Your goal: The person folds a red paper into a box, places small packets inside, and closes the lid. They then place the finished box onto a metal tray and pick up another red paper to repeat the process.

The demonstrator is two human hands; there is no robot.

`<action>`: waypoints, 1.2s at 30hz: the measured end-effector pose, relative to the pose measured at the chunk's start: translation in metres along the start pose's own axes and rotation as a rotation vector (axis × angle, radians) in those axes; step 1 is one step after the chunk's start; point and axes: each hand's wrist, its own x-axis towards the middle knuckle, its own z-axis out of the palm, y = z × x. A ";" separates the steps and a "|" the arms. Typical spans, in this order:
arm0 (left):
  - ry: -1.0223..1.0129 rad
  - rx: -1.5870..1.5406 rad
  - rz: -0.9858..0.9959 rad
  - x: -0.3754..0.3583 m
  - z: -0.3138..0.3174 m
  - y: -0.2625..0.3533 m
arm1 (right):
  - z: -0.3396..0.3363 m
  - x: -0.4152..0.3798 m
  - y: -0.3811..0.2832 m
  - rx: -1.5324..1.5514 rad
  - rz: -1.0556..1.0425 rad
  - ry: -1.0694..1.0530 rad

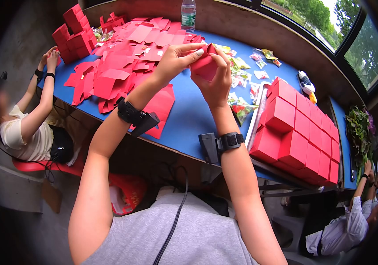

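Note:
Between my two hands, above the blue table (189,112), is a small red paper box (205,68) with its top flaps partly folded. My left hand (178,62) pinches the box's upper edge between thumb and fingers. Wrapped round its right side and lower part is my right hand (216,81). Flat red box blanks (114,73) lie in a large spread pile to the left of my hands. Small wrapped candies (240,70) are scattered just right of my right hand. The inside of the held box is hidden.
Stacked finished red boxes (301,132) fill a white tray (255,119) at right. More boxes (75,37) stand at the far left. A water bottle (188,15) stands at the back. One person (30,115) sits at left, another (343,225) at right.

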 end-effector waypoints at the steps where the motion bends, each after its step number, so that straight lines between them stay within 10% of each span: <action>1: 0.014 0.034 0.019 0.002 -0.001 -0.003 | 0.000 0.001 0.000 -0.003 -0.006 0.008; 12: 0.147 0.363 0.258 0.001 0.009 0.004 | -0.001 -0.001 0.001 0.002 -0.017 0.026; 20: -0.099 -0.281 -0.424 0.003 -0.011 0.023 | 0.003 0.000 -0.002 0.002 -0.084 0.033; 23: -0.046 -0.181 -0.428 0.002 -0.008 0.025 | 0.007 -0.002 -0.001 0.109 0.459 -0.015; 27: -0.059 0.313 0.126 -0.003 -0.029 0.025 | 0.007 -0.009 0.014 0.922 1.315 0.023; 30: -0.377 0.619 0.255 -0.017 -0.027 0.024 | 0.007 -0.011 0.022 1.165 1.389 -0.017; 36: -0.285 0.802 0.523 -0.027 -0.010 0.014 | 0.002 -0.010 0.015 1.392 1.424 -0.047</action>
